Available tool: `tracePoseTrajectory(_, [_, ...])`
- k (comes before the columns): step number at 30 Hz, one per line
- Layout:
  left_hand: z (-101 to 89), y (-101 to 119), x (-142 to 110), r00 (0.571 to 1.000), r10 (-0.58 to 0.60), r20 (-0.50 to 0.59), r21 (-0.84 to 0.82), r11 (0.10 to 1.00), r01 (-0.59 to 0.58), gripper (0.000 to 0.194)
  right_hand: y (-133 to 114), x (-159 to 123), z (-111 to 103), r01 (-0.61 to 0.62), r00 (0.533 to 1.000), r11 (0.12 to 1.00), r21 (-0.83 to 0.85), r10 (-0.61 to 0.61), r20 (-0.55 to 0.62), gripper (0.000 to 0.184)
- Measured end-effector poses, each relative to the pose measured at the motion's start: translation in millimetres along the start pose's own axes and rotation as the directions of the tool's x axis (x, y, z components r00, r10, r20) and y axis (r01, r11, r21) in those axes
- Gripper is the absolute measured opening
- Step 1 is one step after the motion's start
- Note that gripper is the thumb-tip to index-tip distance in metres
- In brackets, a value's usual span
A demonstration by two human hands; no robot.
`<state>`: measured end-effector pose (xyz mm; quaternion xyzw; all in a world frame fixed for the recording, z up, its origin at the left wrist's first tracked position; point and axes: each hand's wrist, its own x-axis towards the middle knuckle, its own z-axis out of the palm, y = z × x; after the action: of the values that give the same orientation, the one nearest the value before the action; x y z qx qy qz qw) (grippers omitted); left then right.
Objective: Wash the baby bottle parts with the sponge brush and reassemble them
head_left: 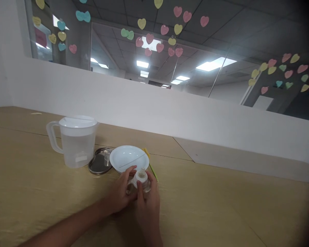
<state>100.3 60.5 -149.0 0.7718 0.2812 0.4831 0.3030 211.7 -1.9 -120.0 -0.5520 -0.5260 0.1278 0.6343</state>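
White-collared bottle [140,177]: a small clear vessel with a soft-looking tip on top, held just below the middle of the frame; fingers hide whether its base meets the desk.

Left hand [121,192]: in from the lower left, fingers and thumb closed on the bottle's left side.

Right hand [148,206]: up from the bottom centre, thumb pressed to the front of the collar, fingers curled along the right side; both hands pinch the same bottle.

White bowl [127,151]: directly above the hands in the frame, its near rim close to the left fingertips, a thin pale line slanting across it, rod or reflection impossible to tell.

Green-and-yellow stick [153,171]: slanting past the bowl's right edge, near the right hand.

Metal tray [99,167]: left of centre, between pitcher and bowl, with little room at either rim; a small clear piece [107,155] sits at its right end.

Lidded pitcher [78,142]: upright at centre left, handle toward the left of the frame.

Desk [213,202]: a broad stretch of room from the right hand to the frame's right side, another at lower left; its far edge meets a white wall [134,106].
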Motion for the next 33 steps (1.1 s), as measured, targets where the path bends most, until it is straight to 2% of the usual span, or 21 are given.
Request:
tracePoseTrajectory(4, [0.5,0.0,1.3,0.999,-0.04,0.002,-0.041,0.998,0.04,0.068,-0.2,1.0,-1.4,-0.043,0.997,0.999,0.021,0.042,0.067,0.044])
tracePoseTrajectory(12, [2.3,1.3,-0.6,0.999,-0.044,-0.02,-0.094,0.995,0.042,0.067,4.0,2.3,1.9,-0.044,0.999,0.999,0.013,0.044,-0.012,0.038])
tracePoseTrajectory(18, [3.6,-6.0,-1.1,0.999,0.002,-0.052,0.004,1.0,-0.002,0.064,1.7,2.5,2.3,-0.106,0.994,0.993,0.048,0.106,0.008,0.042])
tracePoseTrajectory(21, [-0.6,-7.3,1.7,0.994,0.093,-0.05,0.184,0.979,-0.083,0.059,3.5,1.5,2.0,-0.122,0.993,0.99,0.067,0.121,0.016,0.046])
tracePoseTrajectory(25, [-12.2,-6.8,8.6,0.963,0.27,0.014,0.381,0.889,-0.255,0.059,5.9,0.0,1.0,-0.111,0.994,0.993,0.037,0.11,0.026,0.05])
tracePoseTrajectory(28, [-28.1,-10.5,16.3,0.893,0.438,0.105,0.459,0.775,-0.434,0.069,5.7,-0.3,0.1,-0.074,0.997,0.996,0.041,0.073,0.015,0.051])
tracePoseTrajectory(29, [-34.6,-13.0,19.1,0.865,0.491,0.106,0.487,0.732,-0.476,0.07,5.3,-0.3,-0.2,-0.068,0.998,0.996,0.049,0.067,0.015,0.051])
tracePoseTrajectory(31, [-48.4,-18.9,24.6,0.835,0.55,0.0,0.567,0.688,-0.453,0.06,4.4,-0.3,-0.6,-0.069,0.997,0.995,0.076,0.067,0.032,0.05])
tracePoseTrajectory(33, [-61.2,-25.2,29.5,0.848,0.497,-0.187,0.638,0.718,-0.28,0.048,3.9,-0.2,-1.0,-0.078,0.996,0.992,0.102,0.072,0.053,0.049])
